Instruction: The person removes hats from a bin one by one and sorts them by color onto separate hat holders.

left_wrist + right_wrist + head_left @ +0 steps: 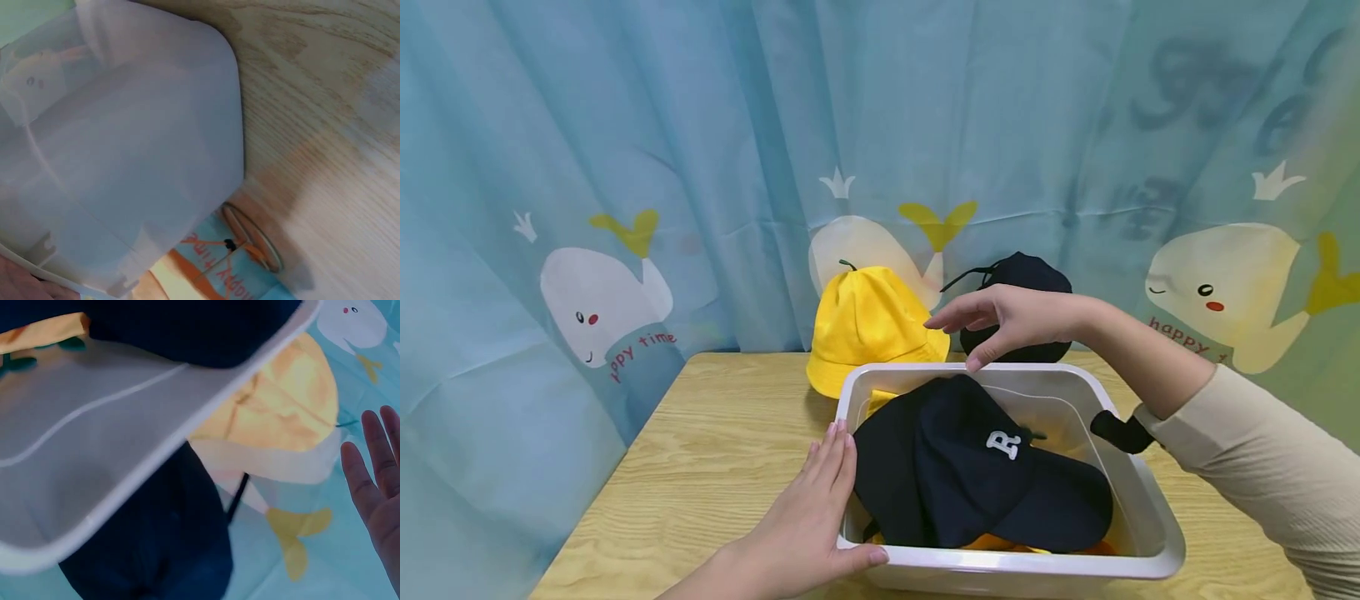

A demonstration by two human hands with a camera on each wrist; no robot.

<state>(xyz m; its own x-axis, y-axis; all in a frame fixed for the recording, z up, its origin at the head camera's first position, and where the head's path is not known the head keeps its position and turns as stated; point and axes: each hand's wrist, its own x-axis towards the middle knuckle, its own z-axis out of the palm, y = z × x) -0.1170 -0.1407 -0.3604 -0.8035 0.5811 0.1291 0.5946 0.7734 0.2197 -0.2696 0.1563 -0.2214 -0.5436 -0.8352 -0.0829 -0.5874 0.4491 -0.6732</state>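
Note:
A white plastic bin holds a navy baseball cap with a white R on its front; yellow fabric shows beneath it. My left hand rests on the bin's left side, fingers straight along the rim and thumb on the front edge. Only part of that hand shows in the left wrist view, beside the bin's wall. Above the back rim my right hand hovers with loosely bent fingers, holding nothing. Behind the bin are a yellow bucket hat and a dark hat with a thin cord.
The bin stands on a wood-grain table. A blue curtain with whale prints hangs right behind the table. In the left wrist view, an item with an orange cord and a black toggle lies by the bin.

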